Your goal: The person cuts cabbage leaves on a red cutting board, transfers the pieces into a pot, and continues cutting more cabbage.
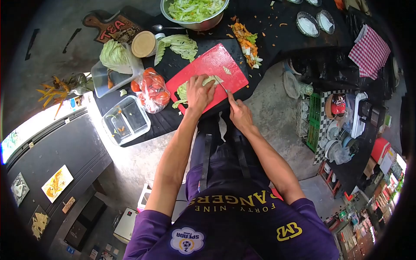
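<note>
A red cutting board [223, 60] lies slanted on the black-covered table. On its near left part my left hand [200, 92] presses down a piece of cabbage leaf [182, 93], fingers bent over it. My right hand [239, 113] is closed around a knife [223, 88] at the board's near edge, the blade beside the leaf and partly hard to see. Small cut pieces of cabbage [226, 70] lie past the blade. Beyond the board rests a loose cabbage leaf [182, 47]. Left of the board sits a plastic bag of tomatoes [152, 89].
A metal bowl of shredded greens [195, 11] stands at the back. Leftward are a cabbage [115, 55] in a plastic container, a lidded jar [144, 44] and a clear divided container [126, 121]. Vegetable scraps [247, 42] lie beyond the board; small glass dishes [308, 24] stand farther right.
</note>
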Action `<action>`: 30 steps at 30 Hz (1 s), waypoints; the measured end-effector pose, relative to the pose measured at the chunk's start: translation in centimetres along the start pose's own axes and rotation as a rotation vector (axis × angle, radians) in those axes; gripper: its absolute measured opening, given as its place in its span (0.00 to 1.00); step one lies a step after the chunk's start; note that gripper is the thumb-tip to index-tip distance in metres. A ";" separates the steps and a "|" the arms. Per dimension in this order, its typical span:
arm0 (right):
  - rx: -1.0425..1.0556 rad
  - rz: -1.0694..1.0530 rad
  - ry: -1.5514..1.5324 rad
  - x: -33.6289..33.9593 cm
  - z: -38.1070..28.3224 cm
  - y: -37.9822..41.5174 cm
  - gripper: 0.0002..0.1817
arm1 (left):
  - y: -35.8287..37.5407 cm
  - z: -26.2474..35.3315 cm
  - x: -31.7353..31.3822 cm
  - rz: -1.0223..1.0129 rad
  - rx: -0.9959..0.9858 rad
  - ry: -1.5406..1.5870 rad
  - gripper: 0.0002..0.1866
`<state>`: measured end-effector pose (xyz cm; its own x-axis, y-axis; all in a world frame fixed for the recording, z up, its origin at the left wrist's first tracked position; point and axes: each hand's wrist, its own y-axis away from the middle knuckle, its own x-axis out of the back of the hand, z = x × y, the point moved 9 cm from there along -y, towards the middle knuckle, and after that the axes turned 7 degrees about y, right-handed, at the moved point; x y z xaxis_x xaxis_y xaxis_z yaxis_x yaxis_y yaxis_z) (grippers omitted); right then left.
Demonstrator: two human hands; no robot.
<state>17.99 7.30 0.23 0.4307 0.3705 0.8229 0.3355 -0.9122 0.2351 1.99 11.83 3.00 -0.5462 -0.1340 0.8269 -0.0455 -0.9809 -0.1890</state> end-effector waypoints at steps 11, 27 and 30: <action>-0.018 -0.206 0.252 0.5 -0.3 -2.1 0.40 | -0.2 0.1 -0.5 0.091 0.095 -0.024 0.08; 0.034 -0.102 0.190 0.4 2.2 0.5 0.42 | 0.4 -1.4 1.1 0.067 0.078 0.120 0.12; 0.120 -0.064 0.182 1.5 3.0 -0.6 0.40 | 1.0 -1.2 1.6 0.048 0.039 0.079 0.12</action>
<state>20.96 8.93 -0.22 0.2504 0.3789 0.8909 0.4590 -0.8567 0.2353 0.07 10.80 3.45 -0.6109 -0.1714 0.7729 0.0143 -0.9785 -0.2057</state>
